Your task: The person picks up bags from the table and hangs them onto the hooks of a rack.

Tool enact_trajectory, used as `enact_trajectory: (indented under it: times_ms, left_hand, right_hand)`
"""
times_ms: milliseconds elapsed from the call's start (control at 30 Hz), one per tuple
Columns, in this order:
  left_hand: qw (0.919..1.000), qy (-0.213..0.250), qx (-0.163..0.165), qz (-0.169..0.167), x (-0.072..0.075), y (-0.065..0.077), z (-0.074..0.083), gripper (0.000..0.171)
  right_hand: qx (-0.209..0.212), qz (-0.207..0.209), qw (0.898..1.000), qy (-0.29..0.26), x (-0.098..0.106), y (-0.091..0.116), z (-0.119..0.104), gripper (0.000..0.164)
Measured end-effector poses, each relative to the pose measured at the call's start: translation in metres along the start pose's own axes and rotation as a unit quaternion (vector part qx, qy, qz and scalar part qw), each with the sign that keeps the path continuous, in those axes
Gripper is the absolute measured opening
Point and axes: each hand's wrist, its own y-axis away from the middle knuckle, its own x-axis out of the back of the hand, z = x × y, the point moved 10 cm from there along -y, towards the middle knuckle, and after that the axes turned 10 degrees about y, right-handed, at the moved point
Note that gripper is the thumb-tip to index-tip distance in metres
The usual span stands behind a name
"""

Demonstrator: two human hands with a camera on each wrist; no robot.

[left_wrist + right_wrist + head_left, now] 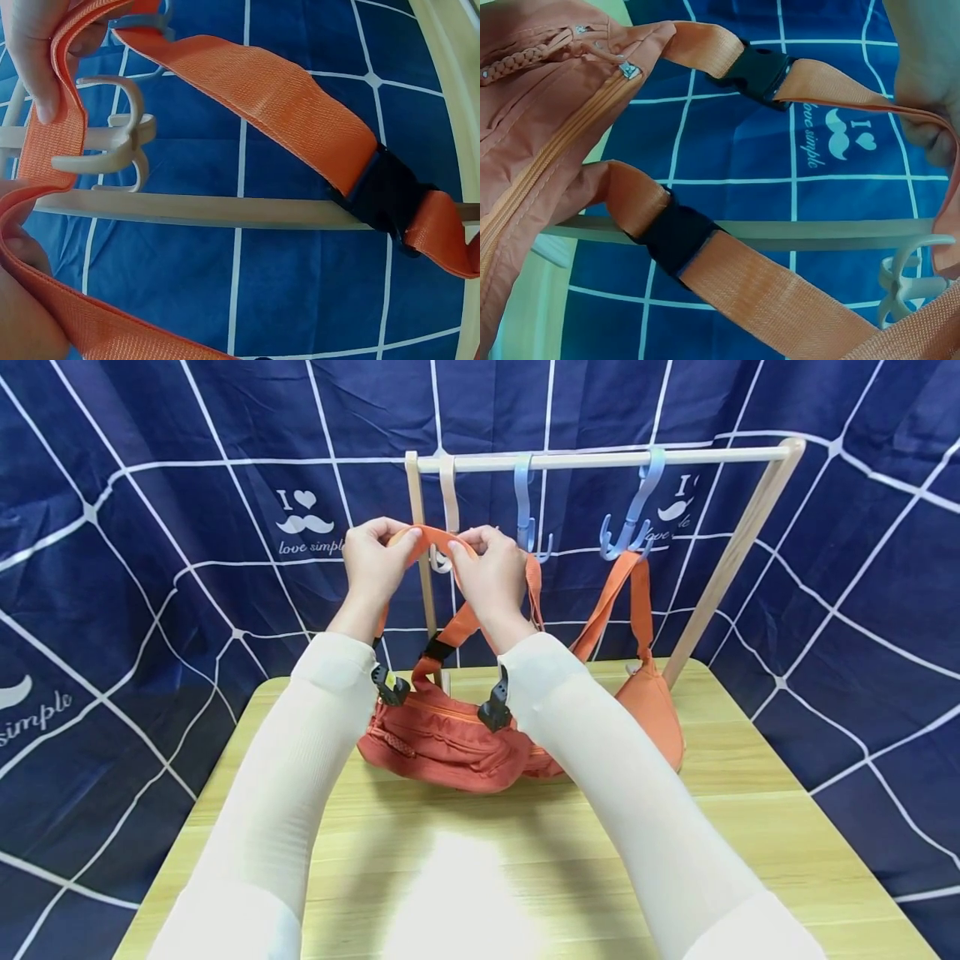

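My left hand point(375, 560) and right hand point(495, 577) pinch a raised orange webbing strap point(433, 537) between thumbs and fingers, a short span stretched between them. The strap belongs to a rust-red waist bag point(442, 739) hanging below, its lower edge near the table. Black side-release buckles point(679, 236) join the strap to the bag on both sides. Right by the strap is a beige hook point(124, 142); in the left wrist view one prong overlaps the webbing. Whether the strap rests on a prong I cannot tell. My forearms hide part of the bag.
A wooden rack with a white rail point(585, 460) stands on the table point(465, 877). Two blue hooks hang from it, one in the middle point(523, 510) and one at right point(637, 502). An orange bag point(652, 714) hangs from the right one. Blue gridded curtain surrounds the table.
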Motion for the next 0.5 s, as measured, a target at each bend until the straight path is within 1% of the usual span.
enact_trajectory:
  times_ms: [67,133,367,500]
  left_hand:
    - [1.0000,-0.002,0.006,-0.003,0.000,0.001,-0.003,0.021]
    - [0.9999,-0.007,0.005,-0.005,0.000,0.002,-0.004,0.021]
    - [0.9994,0.008,0.032,-0.015,-0.001,0.004,-0.015,0.020]
    - [0.9993,0.007,0.030,-0.021,-0.002,0.006,-0.017,0.020]
  right_hand:
    - [0.000,-0.002,1.000,0.001,-0.001,0.001,0.001,0.020]
    - [-0.003,-0.005,1.000,0.000,-0.002,0.003,0.003,0.020]
    - [-0.011,-0.015,1.000,-0.013,-0.006,0.007,0.008,0.019]
    - [-0.026,-0.023,0.999,-0.008,-0.010,0.009,0.013,0.018]
